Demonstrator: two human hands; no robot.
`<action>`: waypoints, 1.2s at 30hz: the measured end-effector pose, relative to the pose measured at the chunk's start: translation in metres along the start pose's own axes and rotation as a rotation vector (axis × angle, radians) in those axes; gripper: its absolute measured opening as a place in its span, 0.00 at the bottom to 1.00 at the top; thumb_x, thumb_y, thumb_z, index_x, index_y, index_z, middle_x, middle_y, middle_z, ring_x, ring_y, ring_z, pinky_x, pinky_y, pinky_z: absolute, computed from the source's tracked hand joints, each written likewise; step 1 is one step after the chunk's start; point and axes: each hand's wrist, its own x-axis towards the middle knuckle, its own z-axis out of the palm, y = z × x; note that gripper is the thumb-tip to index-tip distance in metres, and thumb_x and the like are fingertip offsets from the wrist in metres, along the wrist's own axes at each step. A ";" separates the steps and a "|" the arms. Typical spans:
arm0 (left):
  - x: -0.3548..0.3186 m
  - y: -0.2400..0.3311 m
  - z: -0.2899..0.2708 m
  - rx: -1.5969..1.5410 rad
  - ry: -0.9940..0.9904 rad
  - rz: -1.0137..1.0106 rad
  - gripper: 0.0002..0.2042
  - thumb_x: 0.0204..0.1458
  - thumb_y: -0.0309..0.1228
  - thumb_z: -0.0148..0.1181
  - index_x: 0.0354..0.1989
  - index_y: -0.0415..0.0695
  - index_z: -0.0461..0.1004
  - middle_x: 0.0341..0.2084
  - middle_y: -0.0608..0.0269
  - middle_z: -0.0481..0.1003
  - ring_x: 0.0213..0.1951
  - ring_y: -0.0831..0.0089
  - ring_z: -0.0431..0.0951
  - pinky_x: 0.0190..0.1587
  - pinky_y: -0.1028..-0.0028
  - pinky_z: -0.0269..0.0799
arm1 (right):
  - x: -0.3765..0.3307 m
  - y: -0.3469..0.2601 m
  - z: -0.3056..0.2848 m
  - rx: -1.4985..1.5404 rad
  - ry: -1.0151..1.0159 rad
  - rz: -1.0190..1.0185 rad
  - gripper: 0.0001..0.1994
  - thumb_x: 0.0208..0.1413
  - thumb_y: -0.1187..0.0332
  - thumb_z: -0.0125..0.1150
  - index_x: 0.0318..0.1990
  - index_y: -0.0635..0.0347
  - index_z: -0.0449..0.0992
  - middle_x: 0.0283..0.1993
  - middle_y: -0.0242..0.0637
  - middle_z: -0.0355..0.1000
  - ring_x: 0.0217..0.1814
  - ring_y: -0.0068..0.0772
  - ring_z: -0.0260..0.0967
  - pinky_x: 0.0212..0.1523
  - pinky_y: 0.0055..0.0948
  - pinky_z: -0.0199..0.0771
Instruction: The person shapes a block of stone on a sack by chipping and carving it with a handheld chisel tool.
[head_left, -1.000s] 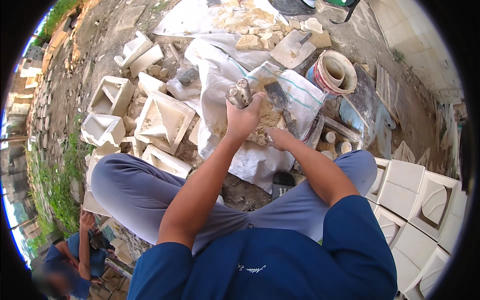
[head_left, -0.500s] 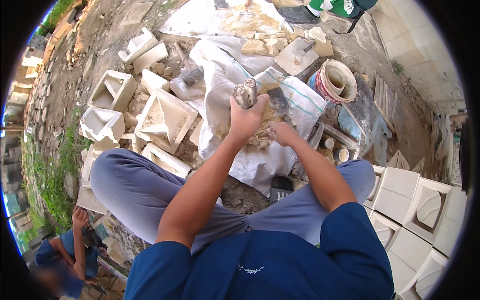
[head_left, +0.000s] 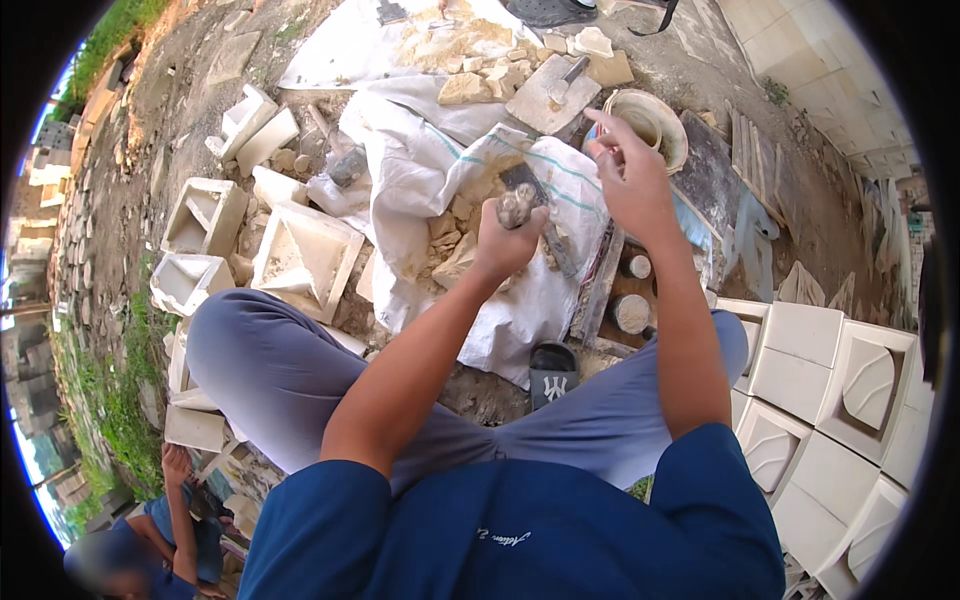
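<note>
My left hand (head_left: 507,240) is closed around a grey, lumpy-ended, rod-like tool (head_left: 517,205); its exact kind does not show. It hovers over a white woven sack (head_left: 400,200) spread on the ground, where pale stone chunks (head_left: 455,245) lie. Just beyond the fist, a dark flat strip (head_left: 556,250) rests on the sack, partly covered by my hand. My right hand (head_left: 635,185) is raised, fingers apart and somewhat bent, with no object visible in it. Behind its fingers stands a bucket (head_left: 672,130) with a pale rim, partly hidden.
Hollow pale blocks (head_left: 308,255) are heaped at the left, with a hammer (head_left: 345,160) beside them. A trowel (head_left: 568,80) lies on a flat slab (head_left: 530,100). Finished blocks (head_left: 800,350) stack at the right. Another person's arm (head_left: 180,500) shows at lower left.
My right hand has lifted off the rubble on the sack and moved up and right toward the bucket. My left hand has lowered and turned with the grey tool. The view has shifted slightly.
</note>
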 end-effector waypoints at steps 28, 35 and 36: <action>0.008 0.047 -0.005 -0.197 -0.011 -0.231 0.13 0.58 0.26 0.56 0.19 0.42 0.69 0.14 0.73 0.63 0.17 0.84 0.60 0.21 0.77 0.56 | 0.001 0.020 -0.040 0.056 0.192 -0.068 0.17 0.61 0.71 0.57 0.58 0.53 0.74 0.35 0.38 0.76 0.27 0.28 0.66 0.32 0.30 0.69; 0.008 0.023 -0.018 -0.060 -0.027 -0.106 0.13 0.58 0.25 0.55 0.19 0.42 0.67 0.14 0.74 0.63 0.17 0.85 0.59 0.21 0.78 0.54 | 0.006 0.014 -0.037 0.034 0.173 -0.096 0.17 0.62 0.71 0.56 0.58 0.54 0.75 0.37 0.37 0.76 0.28 0.23 0.69 0.32 0.27 0.72; 0.007 0.035 -0.018 -0.045 -0.051 -0.116 0.12 0.58 0.25 0.56 0.20 0.41 0.69 0.15 0.74 0.64 0.18 0.85 0.60 0.22 0.78 0.55 | 0.005 0.015 -0.038 0.012 0.139 -0.076 0.17 0.64 0.69 0.56 0.59 0.54 0.74 0.39 0.36 0.78 0.30 0.21 0.72 0.33 0.24 0.75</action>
